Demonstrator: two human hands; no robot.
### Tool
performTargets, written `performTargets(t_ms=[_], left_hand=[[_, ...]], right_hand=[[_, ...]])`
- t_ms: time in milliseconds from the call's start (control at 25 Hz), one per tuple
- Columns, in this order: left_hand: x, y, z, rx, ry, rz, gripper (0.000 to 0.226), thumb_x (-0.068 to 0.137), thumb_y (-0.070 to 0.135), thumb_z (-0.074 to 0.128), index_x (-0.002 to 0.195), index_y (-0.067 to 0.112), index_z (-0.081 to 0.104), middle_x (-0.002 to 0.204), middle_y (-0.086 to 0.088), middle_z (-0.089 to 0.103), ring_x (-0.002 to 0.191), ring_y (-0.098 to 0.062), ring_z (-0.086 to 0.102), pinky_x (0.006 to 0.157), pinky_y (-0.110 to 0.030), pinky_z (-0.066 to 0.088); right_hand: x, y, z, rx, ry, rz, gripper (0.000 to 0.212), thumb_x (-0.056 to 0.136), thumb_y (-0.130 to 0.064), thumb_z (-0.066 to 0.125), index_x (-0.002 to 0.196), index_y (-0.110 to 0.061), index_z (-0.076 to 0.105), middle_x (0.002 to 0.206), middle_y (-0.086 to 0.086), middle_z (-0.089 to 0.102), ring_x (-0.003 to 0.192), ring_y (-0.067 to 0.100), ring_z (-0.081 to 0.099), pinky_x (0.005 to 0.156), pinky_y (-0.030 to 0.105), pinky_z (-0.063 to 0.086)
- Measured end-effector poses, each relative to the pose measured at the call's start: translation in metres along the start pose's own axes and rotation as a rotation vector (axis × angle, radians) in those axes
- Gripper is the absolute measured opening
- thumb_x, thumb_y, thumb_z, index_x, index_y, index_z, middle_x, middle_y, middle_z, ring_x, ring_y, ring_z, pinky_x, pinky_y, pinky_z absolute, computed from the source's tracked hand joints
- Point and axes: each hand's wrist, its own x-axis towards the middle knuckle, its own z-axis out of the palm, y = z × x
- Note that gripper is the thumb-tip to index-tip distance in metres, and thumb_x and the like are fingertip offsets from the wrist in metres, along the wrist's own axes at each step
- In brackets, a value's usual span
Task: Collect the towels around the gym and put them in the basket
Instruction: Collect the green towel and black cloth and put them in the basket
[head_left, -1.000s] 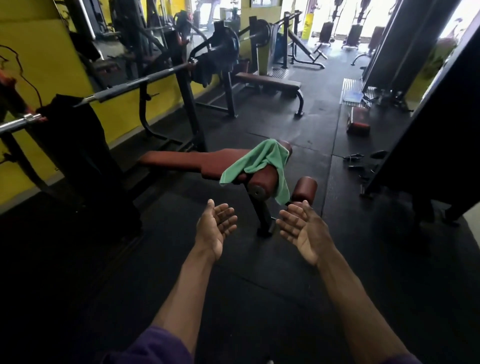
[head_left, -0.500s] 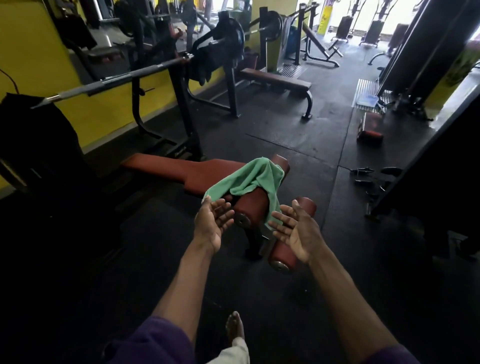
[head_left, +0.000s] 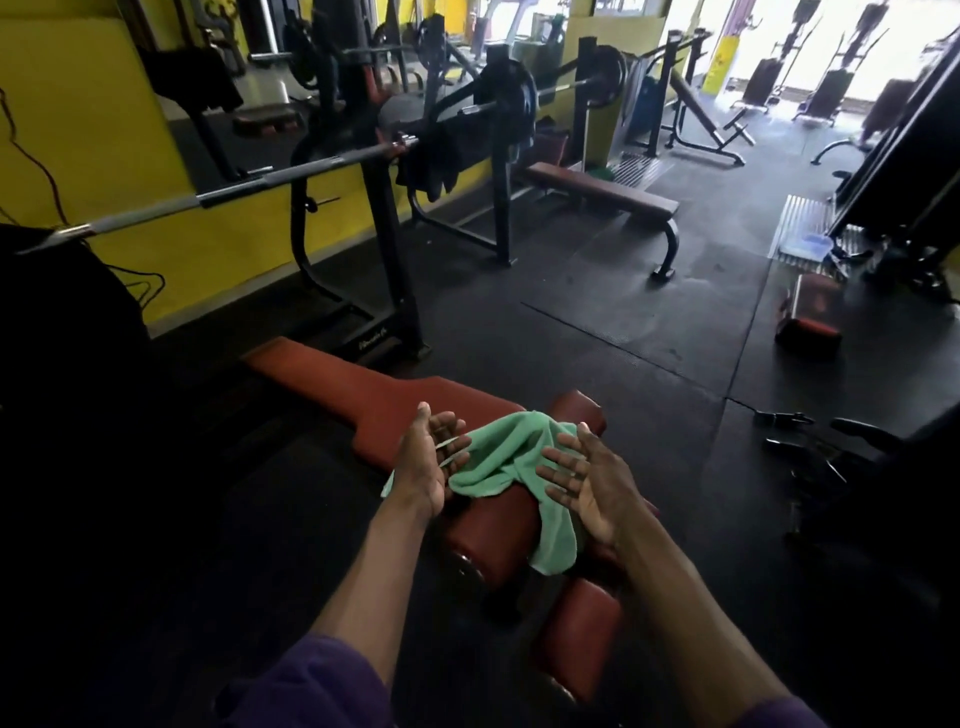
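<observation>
Dark gym floor (head_left: 571, 338) lies all around. Low in the middle of the frame, the green towel (head_left: 498, 457) is draped over the end of the red padded table (head_left: 363, 395) and its round roller (head_left: 493, 535). One end hangs down, which likely keeps it from sliding off. Your left hand (head_left: 423, 467) and right hand (head_left: 587, 483) are on either side of it, palms facing in. Your fingers are spread wide and hold nothing, so you look ready to scoop it up. No basket shows. A barbell (head_left: 234, 192) rests at the upper left.
</observation>
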Motion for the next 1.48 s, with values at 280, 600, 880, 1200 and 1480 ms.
performTargets(t_ms=[280, 600, 880, 1200, 1480], left_hand=[[0.097, -0.016, 0.059, -0.028, 0.169, 0.005, 0.043, 0.1, 0.046, 0.042, 0.096, 0.012, 0.068, 0.096, -0.006, 0.073, 0.088, -0.021, 0.068, 0.076, -0.037, 0.051], [0.18, -0.074, 0.161, 0.173, 0.45, 0.03, 0.027, 0.096, 0.034, 0.055, 0.082, 0.011, 0.06, 0.08, -0.008, 0.059, 0.07, -0.02, 0.053, 0.068, -0.034, 0.042], [0.206, -0.133, 0.195, 0.694, 0.946, -0.168, 0.048, 0.08, 0.024, 0.072, 0.123, 0.004, 0.064, 0.113, -0.016, 0.07, 0.103, -0.032, 0.068, 0.091, -0.043, 0.056], [0.203, -0.161, 0.169, 0.735, 0.699, -0.128, 0.032, 0.083, 0.012, 0.059, 0.112, -0.001, 0.064, 0.113, -0.021, 0.069, 0.107, -0.037, 0.064, 0.091, -0.043, 0.053], [0.127, -0.127, 0.122, 0.161, 0.792, 0.109, 0.022, 0.075, 0.01, 0.052, 0.084, 0.009, 0.072, 0.077, -0.002, 0.076, 0.074, -0.015, 0.072, 0.061, -0.033, 0.061]], right_hand=[[0.125, -0.058, -0.025, -0.068, -0.106, 0.063, 0.045, 0.1, -0.052, 0.05, 0.121, -0.014, 0.063, 0.12, 0.01, 0.072, 0.106, 0.031, 0.071, 0.086, 0.042, 0.054], [0.231, -0.121, -0.088, -0.172, -0.187, 0.146, 0.049, 0.1, -0.052, 0.051, 0.127, -0.013, 0.062, 0.122, 0.012, 0.072, 0.109, 0.031, 0.071, 0.081, 0.041, 0.054], [0.281, -0.134, -0.11, -0.241, -0.279, 0.232, 0.046, 0.101, -0.052, 0.05, 0.124, -0.014, 0.063, 0.122, 0.011, 0.072, 0.109, 0.029, 0.07, 0.08, 0.04, 0.053], [0.303, -0.121, -0.107, -0.339, -0.394, 0.272, 0.05, 0.1, -0.052, 0.05, 0.127, -0.012, 0.062, 0.123, 0.012, 0.071, 0.11, 0.03, 0.07, 0.079, 0.04, 0.055], [0.282, -0.106, -0.051, -0.411, -0.564, 0.275, 0.045, 0.102, -0.05, 0.048, 0.123, -0.013, 0.062, 0.117, 0.01, 0.073, 0.102, 0.028, 0.072, 0.082, 0.041, 0.054]])
